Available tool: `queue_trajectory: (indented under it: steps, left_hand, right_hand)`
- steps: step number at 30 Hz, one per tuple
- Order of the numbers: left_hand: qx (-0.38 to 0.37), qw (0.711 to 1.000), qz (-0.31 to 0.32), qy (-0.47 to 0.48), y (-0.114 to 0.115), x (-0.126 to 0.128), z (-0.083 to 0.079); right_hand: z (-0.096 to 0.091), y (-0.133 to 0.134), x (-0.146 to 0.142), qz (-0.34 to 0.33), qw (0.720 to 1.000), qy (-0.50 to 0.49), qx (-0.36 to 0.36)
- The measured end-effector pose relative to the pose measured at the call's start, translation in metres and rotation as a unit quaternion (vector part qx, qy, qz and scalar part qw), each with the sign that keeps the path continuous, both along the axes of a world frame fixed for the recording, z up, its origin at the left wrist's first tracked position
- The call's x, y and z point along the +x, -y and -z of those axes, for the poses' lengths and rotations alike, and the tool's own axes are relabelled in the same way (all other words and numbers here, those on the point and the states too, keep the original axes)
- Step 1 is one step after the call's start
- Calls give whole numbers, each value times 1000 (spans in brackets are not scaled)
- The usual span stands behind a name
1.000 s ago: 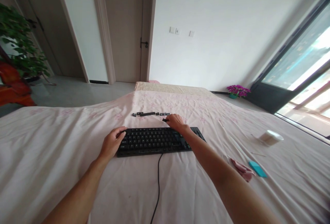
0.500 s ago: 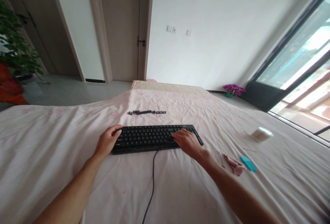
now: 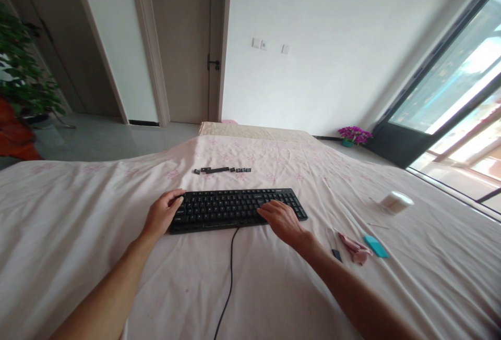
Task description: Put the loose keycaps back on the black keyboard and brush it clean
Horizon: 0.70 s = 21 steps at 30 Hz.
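A black keyboard (image 3: 223, 207) lies on the pink-flowered sheet in front of me, its cable (image 3: 230, 277) running toward me. The row nearest me lacks most keycaps. My left hand (image 3: 162, 214) is closed on the keyboard's left end, thumb on top. Over the right part, near the arrow and enter keys, is my right hand (image 3: 282, 220), its fingers bent and close together, tips down on the keys. Whatever is under those fingertips is hidden. Beyond the keyboard a loose black spacebar keycap (image 3: 218, 170) lies in a row with several small keycaps (image 3: 243, 170).
To the right lie a pink cloth (image 3: 355, 249), a turquoise flat piece (image 3: 376, 246), a thin white stick (image 3: 379, 226) and a round clear tub (image 3: 396, 202). A small black object (image 3: 336, 255) is beside my right forearm. Bed sheet (image 3: 188, 288) spreads all around.
My right hand has shifted slightly left over the keys, uncovering more of the keyboard's right end. The small black object beside my forearm shows more. My left hand stays in place.
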<state>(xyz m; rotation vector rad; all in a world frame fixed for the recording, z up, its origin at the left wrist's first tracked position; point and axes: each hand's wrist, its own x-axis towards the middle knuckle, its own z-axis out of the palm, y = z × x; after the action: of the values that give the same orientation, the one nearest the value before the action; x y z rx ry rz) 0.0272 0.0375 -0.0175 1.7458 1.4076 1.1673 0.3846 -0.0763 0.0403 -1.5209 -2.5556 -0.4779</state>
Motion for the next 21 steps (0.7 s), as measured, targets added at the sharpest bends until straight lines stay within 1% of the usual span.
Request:
queue_trajectory:
  steps: [9, 14, 16, 19, 21]
  left_hand:
    - [7, 1000, 0, -6, -1, -1, 3]
    - [8, 1000, 0, -2, 0, -1, 1]
    - [7, 1000, 0, 2, 0, -1, 2]
    - [3, 1000, -2, 6, -1, -1, 2]
    - [3, 1000, -2, 7, -1, -1, 2]
  right_hand:
    - [1, 4, -5, 18, 1000, 11, -1]
    - [2, 2, -5, 13, 1000, 26, 0]
    - [2, 1, -3, 17, 1000, 1, -5]
    - [2, 0, -1, 38, 997, -63, -13]
    - [3, 0, 0, 46, 995, -84, -15]
